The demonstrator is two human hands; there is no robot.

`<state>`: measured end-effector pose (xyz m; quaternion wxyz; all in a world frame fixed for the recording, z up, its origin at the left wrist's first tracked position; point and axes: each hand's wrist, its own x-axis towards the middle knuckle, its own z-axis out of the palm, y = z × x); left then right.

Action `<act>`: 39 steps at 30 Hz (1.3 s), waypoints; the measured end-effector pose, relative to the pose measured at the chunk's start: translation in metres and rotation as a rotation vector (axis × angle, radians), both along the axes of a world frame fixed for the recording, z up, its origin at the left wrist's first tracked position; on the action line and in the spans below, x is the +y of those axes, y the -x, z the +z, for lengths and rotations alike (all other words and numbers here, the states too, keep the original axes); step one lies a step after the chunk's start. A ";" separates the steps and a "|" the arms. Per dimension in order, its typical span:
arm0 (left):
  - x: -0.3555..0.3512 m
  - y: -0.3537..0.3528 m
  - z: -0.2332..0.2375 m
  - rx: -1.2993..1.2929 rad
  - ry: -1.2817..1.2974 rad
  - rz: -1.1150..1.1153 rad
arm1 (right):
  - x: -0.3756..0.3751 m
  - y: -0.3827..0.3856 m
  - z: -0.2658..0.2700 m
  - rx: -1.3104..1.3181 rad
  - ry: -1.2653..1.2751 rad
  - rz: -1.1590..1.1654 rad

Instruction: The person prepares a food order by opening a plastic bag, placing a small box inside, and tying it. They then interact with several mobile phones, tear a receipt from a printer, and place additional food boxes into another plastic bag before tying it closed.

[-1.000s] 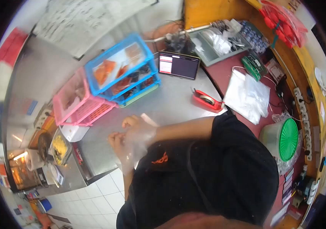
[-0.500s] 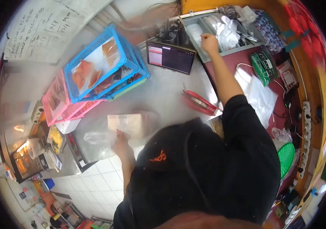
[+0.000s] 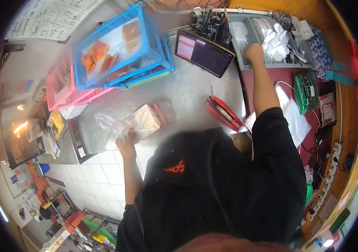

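My left hand [image 3: 126,144] has its fingers closed on a clear plastic bag [image 3: 114,125] at the steel table's front edge. Inside or against the bag lies a light tan paper packet [image 3: 144,120]. My right hand [image 3: 254,53] reaches into the left compartment of a grey divided tray [image 3: 247,63], with its fingers curled beside clear plastic pieces [image 3: 239,35]. Whether it grips any of them is hidden. A red stapler-like tool [image 3: 226,114] rests on the table between my arms.
A tablet [image 3: 204,52] stands at the back, left of the tray. Blue baskets [image 3: 147,46] and pink baskets [image 3: 59,88] with food packets occupy the left. Right of my arm are white bags [image 3: 298,126] and a green packet [image 3: 306,93].
The view has shifted. My left hand and the bag have turned slightly, and the packet now lies more tilted. My right hand sits lower inside the tray's left compartment.
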<state>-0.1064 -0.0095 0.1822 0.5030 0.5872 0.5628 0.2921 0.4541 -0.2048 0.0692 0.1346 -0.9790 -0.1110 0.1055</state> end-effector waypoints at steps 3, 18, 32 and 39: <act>-0.006 -0.006 0.010 0.102 -0.099 -0.132 | -0.015 0.019 0.036 -0.077 -0.041 0.079; -0.008 -0.010 0.016 0.408 -1.028 -0.816 | 0.107 0.328 0.100 0.856 -1.334 0.688; -0.004 -0.010 0.007 0.189 -0.881 -0.739 | 0.132 0.360 0.089 0.955 -1.044 1.139; 0.002 -0.013 0.018 0.255 -0.978 -0.768 | 0.114 0.329 0.097 0.520 -1.093 1.114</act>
